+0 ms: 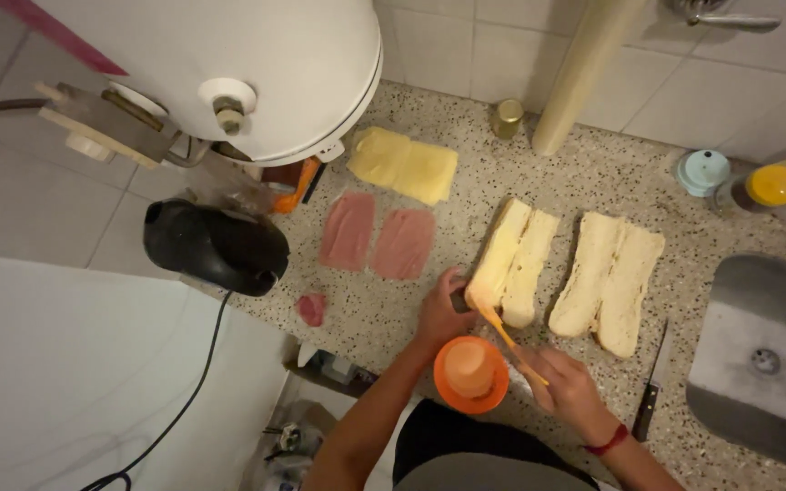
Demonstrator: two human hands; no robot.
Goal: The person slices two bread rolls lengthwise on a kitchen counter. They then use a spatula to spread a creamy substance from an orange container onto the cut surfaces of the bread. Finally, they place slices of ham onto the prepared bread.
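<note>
Right hand (568, 386) angles orange spreader (507, 341) up-left onto split roll (511, 264); left hand (441, 314) apparently steadies it.

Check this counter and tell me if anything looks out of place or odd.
One thing stands out: a small torn scrap of ham lies alone near the counter's left edge, apart from the two whole ham slices, which lie flat side by side. The split bread rolls, cheese slices and knife sit tidily; nothing is spilled.

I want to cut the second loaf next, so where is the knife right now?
In the head view the knife lies on the speckled counter at lower right, between the split bread and the metal sink, just beyond the right hand.
</note>
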